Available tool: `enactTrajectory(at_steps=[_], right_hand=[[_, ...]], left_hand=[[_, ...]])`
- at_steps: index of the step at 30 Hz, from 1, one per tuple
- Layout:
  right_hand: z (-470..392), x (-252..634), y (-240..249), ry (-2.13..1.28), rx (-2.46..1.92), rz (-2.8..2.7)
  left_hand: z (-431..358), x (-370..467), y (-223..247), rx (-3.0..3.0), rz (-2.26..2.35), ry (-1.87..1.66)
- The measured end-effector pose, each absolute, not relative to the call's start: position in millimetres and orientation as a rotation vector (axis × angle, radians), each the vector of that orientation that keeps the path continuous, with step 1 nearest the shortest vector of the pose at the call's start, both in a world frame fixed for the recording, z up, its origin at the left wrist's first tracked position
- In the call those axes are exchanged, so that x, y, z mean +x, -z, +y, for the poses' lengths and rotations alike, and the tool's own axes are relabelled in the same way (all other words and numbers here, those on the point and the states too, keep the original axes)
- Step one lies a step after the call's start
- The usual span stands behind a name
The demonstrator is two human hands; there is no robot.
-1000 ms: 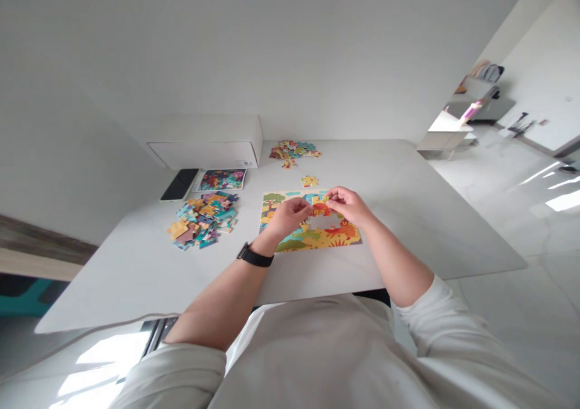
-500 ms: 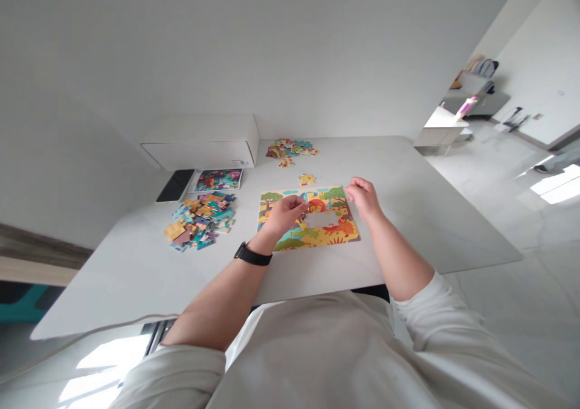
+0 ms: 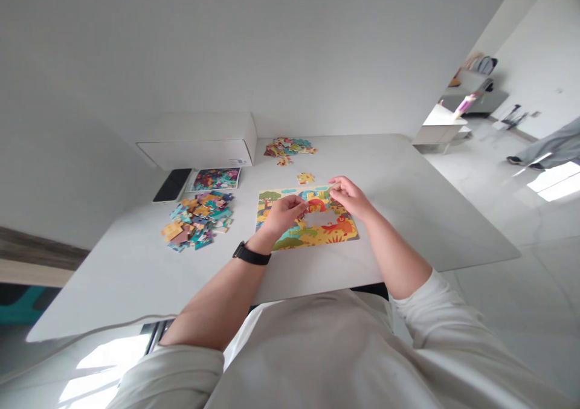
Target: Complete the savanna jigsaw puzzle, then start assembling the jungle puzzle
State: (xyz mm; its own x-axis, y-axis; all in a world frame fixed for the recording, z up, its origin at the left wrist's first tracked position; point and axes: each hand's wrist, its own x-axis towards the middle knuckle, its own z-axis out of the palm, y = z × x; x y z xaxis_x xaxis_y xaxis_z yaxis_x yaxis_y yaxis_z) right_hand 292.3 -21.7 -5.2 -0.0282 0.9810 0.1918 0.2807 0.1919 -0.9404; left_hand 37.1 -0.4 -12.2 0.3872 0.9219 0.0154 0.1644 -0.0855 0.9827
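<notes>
A jigsaw puzzle (image 3: 294, 241) with trees and animals lies on the table in front of me, with an irregular grey gap showing right of its middle. My left hand (image 3: 284, 213), a black watch on its wrist, is over the puzzle's left half. Its thumb and index finger are pinched together by the gap; whatever is between them is too small to make out. Over the puzzle's upper right part is my right hand (image 3: 351, 197), fingers loosely bent and apart, with nothing visible in them. A loose yellow puzzle piece (image 3: 305, 178) lies just beyond the far edge.
A pile of mixed puzzle pieces (image 3: 199, 218) lies on the left, below a colourful picture card (image 3: 216, 179) and a phone (image 3: 173, 185). Behind them stands a white box (image 3: 197, 149). More pieces (image 3: 290, 147) lie by the wall. Part of a person (image 3: 550, 146) shows far right.
My right hand has moved left from beside the puzzle's right edge to over its upper right part, its fingers loosening. My left hand stays nearly still. A person's legs have come into view at far right.
</notes>
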Motion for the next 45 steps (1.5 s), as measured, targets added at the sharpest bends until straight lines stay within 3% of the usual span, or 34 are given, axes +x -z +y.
enactTrajectory(at_steps=[11, 19, 26, 34, 45], right_hand=[[-41, 279, -13, -0.361, -1.1, -2.101], [-38, 288, -11, -0.339, -1.111, -2.162], [-41, 308, -10, -0.462, -1.223, -2.232], [-43, 322, 3, -0.533, -1.31, -2.363], [-39, 319, 10, -0.466, -1.373, -2.425]], left_hand=[[0, 37, 9, 1.439, 1.021, -0.855], [-1, 38, 12, 1.495, 1.009, -0.819], [-4, 37, 17, 1.994, 1.07, -0.85], [-14, 38, 13, 2.381, 0.749, -0.679], [-14, 37, 29, 2.481, 0.566, -0.545]])
